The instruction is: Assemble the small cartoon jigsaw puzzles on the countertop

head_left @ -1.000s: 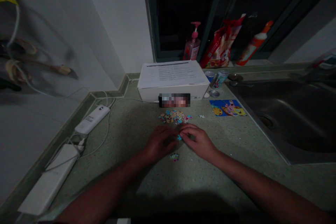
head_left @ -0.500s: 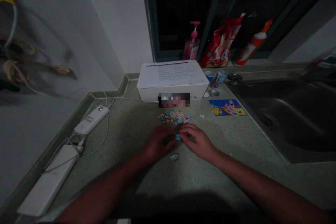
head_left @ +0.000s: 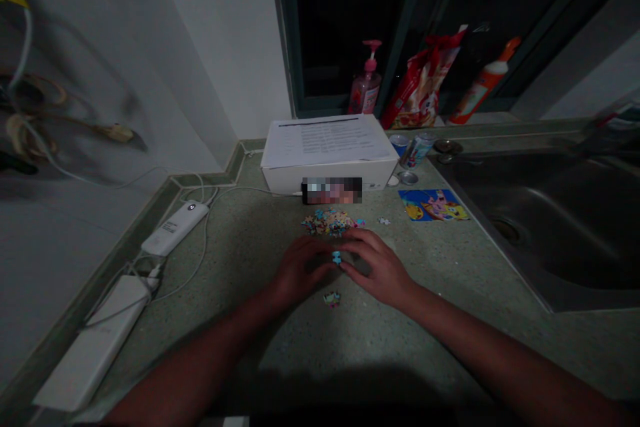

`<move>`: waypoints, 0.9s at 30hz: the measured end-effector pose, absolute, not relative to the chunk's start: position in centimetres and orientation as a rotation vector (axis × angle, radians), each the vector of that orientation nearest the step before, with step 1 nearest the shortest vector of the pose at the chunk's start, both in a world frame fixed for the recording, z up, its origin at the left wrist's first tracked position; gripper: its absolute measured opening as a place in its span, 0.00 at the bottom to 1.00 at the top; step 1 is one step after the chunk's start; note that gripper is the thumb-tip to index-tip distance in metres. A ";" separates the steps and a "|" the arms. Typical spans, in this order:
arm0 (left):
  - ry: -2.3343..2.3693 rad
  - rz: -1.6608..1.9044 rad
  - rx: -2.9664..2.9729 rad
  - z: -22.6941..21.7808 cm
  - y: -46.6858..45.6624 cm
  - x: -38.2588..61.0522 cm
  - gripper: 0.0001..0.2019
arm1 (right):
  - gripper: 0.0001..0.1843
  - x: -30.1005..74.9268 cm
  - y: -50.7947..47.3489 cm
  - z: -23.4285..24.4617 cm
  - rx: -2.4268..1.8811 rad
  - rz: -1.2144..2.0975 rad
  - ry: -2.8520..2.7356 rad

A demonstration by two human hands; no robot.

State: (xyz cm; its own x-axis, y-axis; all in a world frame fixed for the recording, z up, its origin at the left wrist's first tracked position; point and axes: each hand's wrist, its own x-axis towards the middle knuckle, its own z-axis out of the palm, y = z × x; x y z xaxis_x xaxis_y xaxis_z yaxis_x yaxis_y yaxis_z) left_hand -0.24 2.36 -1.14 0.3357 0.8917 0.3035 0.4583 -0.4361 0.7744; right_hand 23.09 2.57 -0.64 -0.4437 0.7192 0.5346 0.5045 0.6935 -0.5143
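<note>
A small light-blue jigsaw puzzle piece (head_left: 337,257) is between my two hands, over the counter. My left hand (head_left: 300,267) holds its left side, with the thumb below and the fingers curled above. My right hand (head_left: 377,265) meets it from the right, thumb and fingers closed in at the piece. Nearer to me lies a small cluster of puzzle pieces (head_left: 332,299) that look joined. Just beyond my fingers is a heap of loose puzzle pieces (head_left: 327,221). One pale piece (head_left: 384,221) sits apart, right of the heap.
Behind the heap, a phone (head_left: 331,191) leans on a white box (head_left: 285,177) topped with printed paper. A blue cartoon picture card (head_left: 434,205) lies left of the sink (head_left: 500,227). Cans (head_left: 417,150) stand behind. Power bank (head_left: 175,228), power strip (head_left: 95,343) and cables are at left.
The blue piece has turned and shifted slightly left. My right fingers have spread a little and moved around it, while my left hand has barely moved.
</note>
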 end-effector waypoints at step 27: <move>1.355 1.207 1.854 -1.4 2.7 -0.2 0.10 | 0.10 23.5 2.9 -0.4 -0.947 0.285 -2.122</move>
